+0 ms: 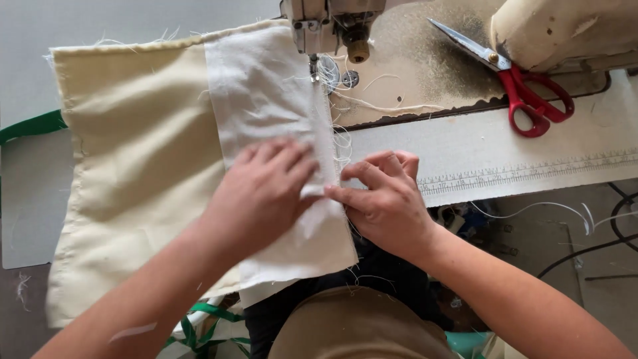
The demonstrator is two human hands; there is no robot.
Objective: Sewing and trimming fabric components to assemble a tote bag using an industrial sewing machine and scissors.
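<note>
Plainly, the work in hand was lining up fabric edges ahead of the needle, and it looked best done slowly. The cream cloth (pixel 133 166), the largest piece, lay spread over the counter (pixel 33 66) to the left of the sewing machine (pixel 332 23). On top of it lay the white cloth (pixel 266 100), narrower, its frayed right edge running from under the presser foot back toward the person's lap. The left hand (pixel 259 196) lay flat, fingers spread, its grip open and pressing the white cloth down. The right hand (pixel 389 203) had its grip closed in a pinch on the white cloth's right edge, just beside the left fingertips. To do this well, I judged, the flat hand should keep both layers from sliding while the pinch draws the edge straight and in line with the needle, with fingers kept well back from it.

By count: two layers of cloth in view, one cream and one white; two hands; one sewing machine; one pair of red-handled scissors (pixel 525 93) resting on the machine bed, well apart from the hands; one printed measuring strip (pixel 531 174) along the counter's front edge.
</note>
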